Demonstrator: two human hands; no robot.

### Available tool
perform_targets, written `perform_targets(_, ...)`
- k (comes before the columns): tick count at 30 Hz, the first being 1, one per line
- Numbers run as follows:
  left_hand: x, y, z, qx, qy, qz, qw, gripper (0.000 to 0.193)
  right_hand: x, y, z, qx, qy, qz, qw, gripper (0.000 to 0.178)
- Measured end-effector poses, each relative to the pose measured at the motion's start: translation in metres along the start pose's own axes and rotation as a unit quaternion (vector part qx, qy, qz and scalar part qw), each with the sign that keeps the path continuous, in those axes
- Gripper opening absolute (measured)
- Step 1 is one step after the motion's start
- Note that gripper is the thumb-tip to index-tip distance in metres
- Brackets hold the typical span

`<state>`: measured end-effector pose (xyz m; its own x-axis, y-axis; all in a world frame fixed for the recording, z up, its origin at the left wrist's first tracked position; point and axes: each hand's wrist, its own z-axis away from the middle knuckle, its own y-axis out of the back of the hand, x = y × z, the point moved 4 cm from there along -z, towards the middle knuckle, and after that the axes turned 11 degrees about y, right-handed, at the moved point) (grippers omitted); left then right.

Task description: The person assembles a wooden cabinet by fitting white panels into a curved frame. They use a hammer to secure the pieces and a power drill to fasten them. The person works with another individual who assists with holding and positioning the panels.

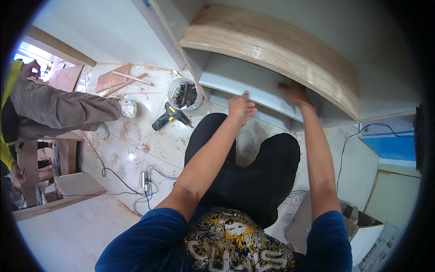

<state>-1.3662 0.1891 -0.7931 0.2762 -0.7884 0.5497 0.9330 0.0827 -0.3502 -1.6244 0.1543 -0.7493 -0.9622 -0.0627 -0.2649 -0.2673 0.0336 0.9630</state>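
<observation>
I sit in front of a wooden cabinet with a pale grey inside and a bare plywood front strip (263,43). My left hand (241,109) is at the front edge of a light grey panel (235,81), thumb up and fingers apart and loosely bent. Whether it touches the edge I cannot tell. Under the plywood strip, my right hand (294,93) reaches into the opening above that panel. Its fingers are spread, partly in shadow, and no object shows in them.
Left of the cabinet stand a clear bucket (185,94) of dark bits and a yellow-black cordless drill (171,117). A power strip (145,181) with cables lies on the dusty tiles. Another person (59,106) is at far left. A cardboard box (301,222) sits by my right arm.
</observation>
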Motion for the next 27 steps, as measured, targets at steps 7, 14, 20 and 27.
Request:
perform_targets(7, 0.038, 0.046, -0.026, 0.024, -0.026, 0.043, 0.998, 0.048, -0.027, 0.009, -0.021, 0.041, 0.056, -0.203, 0.977, 0.066)
perform_targets(14, 0.028, 0.045, 0.001, 0.008, 0.010, -0.102, 0.995, 0.042, -0.038, 0.000, 0.010, 0.139, -0.005, -0.029, 0.990, 0.067)
perform_targets(20, 0.085, -0.059, 0.008, -0.034, -0.495, -0.543, 0.678, 0.031, -0.063, 0.051, 0.200, 0.493, -0.113, -0.295, 0.811, 0.018)
perform_targets(27, 0.041, -0.177, -0.034, -0.047, -0.473, -0.676, 0.563, 0.063, 0.008, 0.133, 0.177, 0.574, -0.046, -0.309, 0.757, 0.041)
